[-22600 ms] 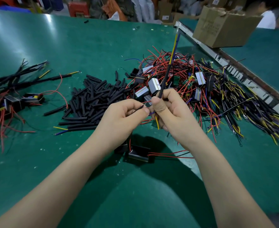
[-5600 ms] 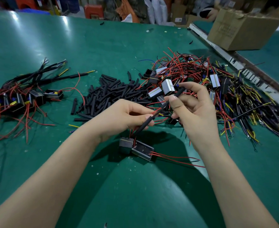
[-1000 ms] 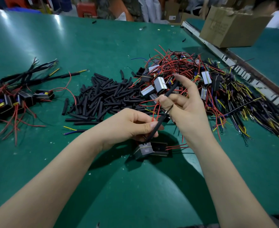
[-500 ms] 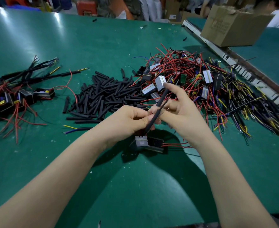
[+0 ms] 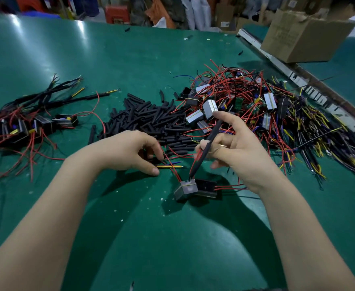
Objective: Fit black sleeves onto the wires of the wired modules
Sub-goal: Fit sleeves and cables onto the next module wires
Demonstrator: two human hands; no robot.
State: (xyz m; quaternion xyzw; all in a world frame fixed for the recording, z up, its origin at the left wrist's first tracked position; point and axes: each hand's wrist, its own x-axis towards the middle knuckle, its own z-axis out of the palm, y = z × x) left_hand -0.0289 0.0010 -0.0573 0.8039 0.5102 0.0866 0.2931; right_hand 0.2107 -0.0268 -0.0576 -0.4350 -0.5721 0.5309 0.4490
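Two hands work over the green surface in front of you. Your right hand holds a long black sleeve between thumb and curled middle fingers, with the index finger stretched out straight above it. The sleeve slants down and to the left from that hand toward a small grey module, which sits on the surface just below and between your hands, touching a black module on its right. Red wires rise from the grey module toward your left hand.

Your left hand lies low, palm down, its fingers curled at the near edge of the pile of sleeves; whether they pinch a sleeve or a wire I cannot tell, since the hand covers its own fingertips. A thin yellow and blue wire lies on the surface just beside its thumb.

Beyond the sleeves, to the right, a big tangle of unsleeved modules with red, yellow and dark wires spreads toward the surface's edge. At far left lies a smaller heap of finished modules, their wires in black sleeves. A cardboard box stands at the upper right.
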